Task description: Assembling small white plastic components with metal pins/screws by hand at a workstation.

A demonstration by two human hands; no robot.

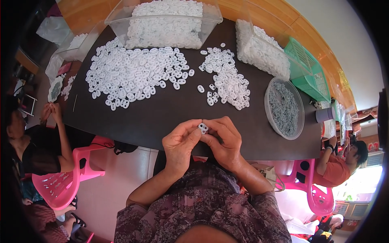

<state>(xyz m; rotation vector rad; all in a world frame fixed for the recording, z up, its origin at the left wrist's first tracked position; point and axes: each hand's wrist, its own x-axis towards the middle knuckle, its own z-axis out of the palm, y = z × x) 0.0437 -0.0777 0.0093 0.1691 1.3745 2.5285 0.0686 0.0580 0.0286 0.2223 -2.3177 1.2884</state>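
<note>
Just above the table's near edge, my left hand [178, 142] and my right hand [225, 141] meet. Between their fingertips is a small white oval plastic piece [203, 128] with dark holes in its face. Thumbs and forefingers of both hands are closed on it, partly covering its edges. Beyond my hands lies a wide pile of similar white oval pieces [133, 75] at the left. A smaller pile of white pieces [231, 83] spreads to its right, with a few lying loose.
Clear bins of white pieces [164, 26] [263, 50] stand at the back of the dark table [158, 113]. At right are a round tray [301, 117] of small grey pieces, a green basket [314, 83] and a cup [324, 115]. People sit at both sides by pink chairs [60, 190].
</note>
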